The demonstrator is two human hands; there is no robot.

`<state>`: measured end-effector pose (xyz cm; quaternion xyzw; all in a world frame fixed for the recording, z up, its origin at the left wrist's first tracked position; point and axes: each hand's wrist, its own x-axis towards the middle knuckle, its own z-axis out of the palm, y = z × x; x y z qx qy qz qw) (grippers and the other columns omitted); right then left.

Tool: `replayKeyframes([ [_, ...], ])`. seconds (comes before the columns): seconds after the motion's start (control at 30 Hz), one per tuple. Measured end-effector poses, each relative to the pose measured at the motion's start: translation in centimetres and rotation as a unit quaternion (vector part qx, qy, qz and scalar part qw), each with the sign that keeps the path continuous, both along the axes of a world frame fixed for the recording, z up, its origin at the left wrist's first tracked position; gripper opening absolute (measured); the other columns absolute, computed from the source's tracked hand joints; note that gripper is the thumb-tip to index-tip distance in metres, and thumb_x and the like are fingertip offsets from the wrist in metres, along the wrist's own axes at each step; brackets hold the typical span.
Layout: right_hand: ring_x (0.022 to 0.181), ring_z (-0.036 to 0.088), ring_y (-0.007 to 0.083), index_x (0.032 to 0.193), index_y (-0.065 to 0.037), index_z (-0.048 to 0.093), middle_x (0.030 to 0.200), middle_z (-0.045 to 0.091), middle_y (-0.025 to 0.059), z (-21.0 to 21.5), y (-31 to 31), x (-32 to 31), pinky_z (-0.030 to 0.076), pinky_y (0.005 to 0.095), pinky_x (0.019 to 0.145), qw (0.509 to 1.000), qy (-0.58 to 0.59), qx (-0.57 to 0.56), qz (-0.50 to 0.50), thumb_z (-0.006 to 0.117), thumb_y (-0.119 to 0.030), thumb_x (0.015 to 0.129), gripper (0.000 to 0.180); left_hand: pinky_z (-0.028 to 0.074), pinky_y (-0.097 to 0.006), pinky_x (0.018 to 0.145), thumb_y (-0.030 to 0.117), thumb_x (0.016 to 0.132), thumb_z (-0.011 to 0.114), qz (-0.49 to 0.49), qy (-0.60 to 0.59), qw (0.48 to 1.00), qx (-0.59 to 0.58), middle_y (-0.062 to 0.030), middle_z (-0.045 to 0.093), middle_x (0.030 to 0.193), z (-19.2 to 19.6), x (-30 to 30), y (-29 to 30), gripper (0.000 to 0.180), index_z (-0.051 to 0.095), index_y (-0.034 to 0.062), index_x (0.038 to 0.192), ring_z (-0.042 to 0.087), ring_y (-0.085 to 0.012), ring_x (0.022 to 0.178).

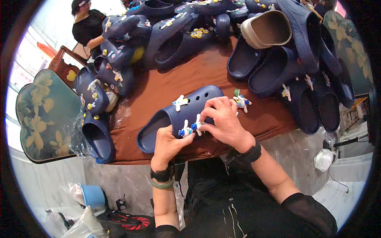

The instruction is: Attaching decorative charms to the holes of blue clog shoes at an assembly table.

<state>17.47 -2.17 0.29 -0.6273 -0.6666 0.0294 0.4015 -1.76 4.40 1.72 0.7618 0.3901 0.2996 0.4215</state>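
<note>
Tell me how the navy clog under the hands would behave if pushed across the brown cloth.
The navy clog looks like hollow foam, so probably light. Lying on its side, it may rock or tip. The brown cloth would likely drag rather than let it slide.

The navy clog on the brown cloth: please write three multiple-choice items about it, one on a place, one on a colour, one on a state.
1. Where does the navy clog lie?
A. on the brown cloth before the person
B. on the floor by the blue tub
C. on the wooden chair

2. What colour is the one clog at the far right of the pile that is not navy?
A. red
B. beige
C. green

3. What are the hands doing?
A. both rest away from the clog
B. only one touches it
C. left hand and right hand both are on the clog, at a small white and blue charm

Answers: 1 A, the clog lies on the brown cloth; 2 B, its pale body stands out among dark ones; 3 C, the fingers of both meet at the charm on the side of the clog.
</note>
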Motion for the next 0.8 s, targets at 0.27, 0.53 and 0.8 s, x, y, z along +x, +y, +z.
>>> replayKeyframes([
  [0.27,0.099,0.058,0.0194,0.086,-0.017,0.069,0.093,0.064,-0.0017,-0.9,0.6,1.2,0.032,0.0432,0.095,0.996,-0.009,0.053,0.073,0.077,-0.023,0.074,0.016,0.051,-0.026,0.064,0.014,0.074,0.081,-0.029,0.037,0.997,-0.054,-0.0012,0.071,0.075,0.3,0.0,1.2,0.023,0.072,-0.0005,0.089,0.061,-0.0034,0.070],
  [0.53,0.090,0.065,0.0281,0.092,-0.003,0.070,0.096,0.068,0.0113,-3.2,-4.9,9.1,0.051,0.0358,0.084,0.975,0.204,-0.017,-0.090,0.072,-0.004,0.080,0.012,0.052,-0.026,0.080,0.009,0.069,0.083,-0.045,-0.021,0.994,-0.098,-0.0056,0.072,0.096,1.1,-1.9,0.1,0.042,0.067,-0.0041,0.106,0.063,-0.0081,0.086],
  [0.8,0.105,0.057,0.0335,0.110,-0.005,0.065,0.109,0.060,0.0123,-3.6,-4.9,5.9,0.049,0.0410,0.090,0.996,-0.010,-0.058,-0.064,0.076,-0.016,0.079,0.035,0.053,-0.042,0.088,0.034,0.055,0.095,0.056,0.087,0.984,0.148,-0.0263,0.065,0.113,0.4,-0.8,-1.9,0.106,0.039,-0.0044,0.136,0.066,-0.0391,0.104],
])
